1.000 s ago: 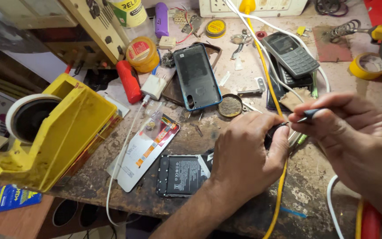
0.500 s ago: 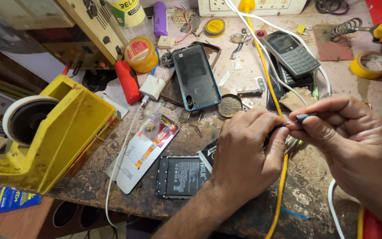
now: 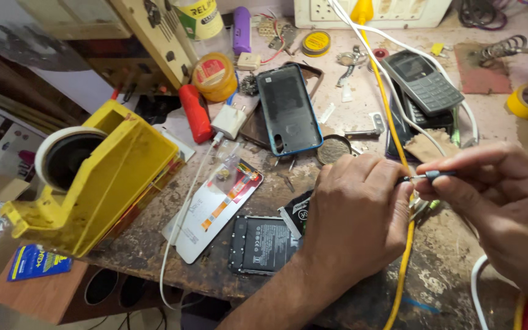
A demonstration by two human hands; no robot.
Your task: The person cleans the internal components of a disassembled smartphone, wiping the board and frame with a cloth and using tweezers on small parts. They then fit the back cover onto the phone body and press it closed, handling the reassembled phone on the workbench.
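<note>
Pinching a slim dark-handled precision tool (image 3: 428,176) between thumb and forefinger, the right hand (image 3: 502,208) is closed lightly round it, the tip being pointed toward the left hand (image 3: 355,214). The left hand is curled shut over a small part that is hidden beneath its fingers, so what is gripped cannot be told; only a few small metal pieces (image 3: 420,208) are seen just below the two hands. A yellow cable (image 3: 406,244) is run down between the hands. Just left of the left hand, a black phone body with its back removed (image 3: 261,244) is laid open on the worn workbench (image 3: 459,269), and farther beyond the hands a dark phone back cover with a blue rim (image 3: 288,110) is set aside. The opening is therefore judged done, while the fine work on the small part is judged to be in hand and reassembly not yet begun. Well to the left, a yellow tape dispenser (image 3: 102,177) is stood.
</note>
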